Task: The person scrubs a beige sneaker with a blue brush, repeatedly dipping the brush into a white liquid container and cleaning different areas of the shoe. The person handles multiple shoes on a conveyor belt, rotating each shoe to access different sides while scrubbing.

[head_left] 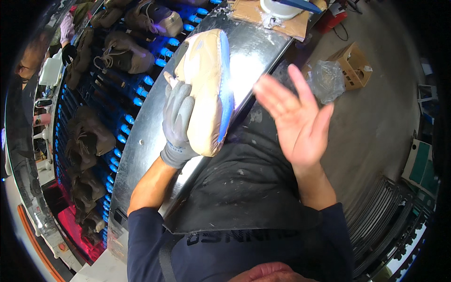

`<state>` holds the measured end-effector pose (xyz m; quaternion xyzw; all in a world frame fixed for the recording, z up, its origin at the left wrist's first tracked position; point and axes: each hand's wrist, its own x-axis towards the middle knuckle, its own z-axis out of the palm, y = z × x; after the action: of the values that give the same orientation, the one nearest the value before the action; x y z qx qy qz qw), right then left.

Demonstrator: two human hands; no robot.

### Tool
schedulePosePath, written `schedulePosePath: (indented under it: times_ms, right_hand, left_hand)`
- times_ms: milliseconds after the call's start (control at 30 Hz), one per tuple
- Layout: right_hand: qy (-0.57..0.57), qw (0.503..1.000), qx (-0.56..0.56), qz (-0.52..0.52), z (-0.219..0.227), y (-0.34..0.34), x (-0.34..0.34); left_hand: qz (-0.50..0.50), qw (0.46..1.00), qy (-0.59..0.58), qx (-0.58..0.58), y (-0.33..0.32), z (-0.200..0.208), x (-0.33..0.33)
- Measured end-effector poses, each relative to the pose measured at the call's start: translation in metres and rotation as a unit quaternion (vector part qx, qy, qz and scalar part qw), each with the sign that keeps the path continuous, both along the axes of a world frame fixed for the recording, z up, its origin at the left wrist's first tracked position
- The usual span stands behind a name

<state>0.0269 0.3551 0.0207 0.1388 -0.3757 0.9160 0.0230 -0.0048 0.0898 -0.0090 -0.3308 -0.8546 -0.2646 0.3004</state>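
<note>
My left hand point(176, 120), in a grey knit work glove, is closed on a beige shoe point(197, 84) at its near left side, by the opening. The shoe lies over a shiny metal worktop point(249, 56), its length running away from me and its bottom turned to the right. A blue strip point(226, 89) shows along that bottom edge. My right hand point(296, 122) is bare and raised to the right of the shoe, palm showing, fingers spread and slightly blurred. It touches nothing, and a gap parts it from the shoe.
Left of the worktop, a roller conveyor point(124, 129) with blue-lit ends carries several shoes point(124, 51). A white bowl point(282, 9) sits on cardboard point(253, 14) at the far end. Rightward on the floor are a plastic bag point(326, 82), a cardboard box point(354, 66) and black racks point(383, 221).
</note>
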Motion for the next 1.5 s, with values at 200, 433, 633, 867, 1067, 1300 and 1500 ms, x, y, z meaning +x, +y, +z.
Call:
schedulePosePath:
  times_ms: [200, 433, 633, 867, 1067, 1300, 1500]
  right_hand:
    - [-0.093, 0.964, -0.248, 0.023, -0.007, 0.020, -0.033]
    - [-0.095, 0.949, -0.301, 0.032, -0.015, 0.027, -0.047]
    - [-0.088, 0.970, -0.225, 0.008, -0.029, 0.034, -0.064]
    - [-0.150, 0.984, -0.038, -0.084, -0.053, 0.046, -0.100]
    - [-0.199, 0.959, 0.095, -0.180, -0.035, 0.094, -0.165]
    - [-0.280, 0.924, 0.138, -0.220, -0.005, 0.100, -0.233]
    - [-0.155, 0.965, 0.054, -0.204, 0.003, 0.113, -0.248]
  left_hand:
    - [-0.011, 0.999, 0.023, 0.022, -0.004, -0.011, -0.007]
    - [-0.010, 1.000, 0.009, 0.021, 0.002, -0.002, -0.005]
    - [0.011, 0.999, 0.050, 0.013, 0.007, -0.002, -0.009]
    - [-0.027, 0.999, 0.033, 0.029, 0.004, -0.007, -0.013]
    - [-0.021, 1.000, 0.007, 0.018, 0.008, 0.004, -0.014]
    - [-0.005, 1.000, 0.011, 0.004, 0.009, 0.007, -0.021]
    - [0.067, 0.987, -0.141, 0.029, -0.011, -0.012, -0.024]
